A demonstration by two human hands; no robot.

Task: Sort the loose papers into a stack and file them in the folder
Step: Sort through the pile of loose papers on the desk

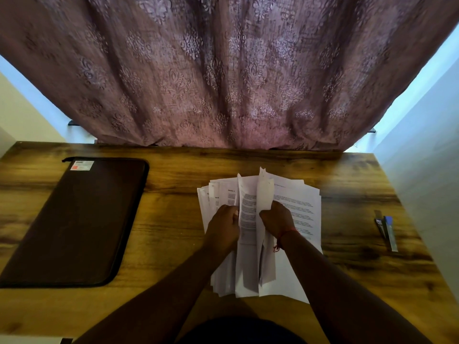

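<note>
My left hand and right hand each gripped sheets of the loose papers fanned on the table, the closed folder lying well apart at left.

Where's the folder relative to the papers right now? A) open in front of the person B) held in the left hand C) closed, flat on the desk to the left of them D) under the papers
C: the dark folder lies zipped shut and flat on the desk, well left of the papers, which the left hand and right hand both grip.
</note>
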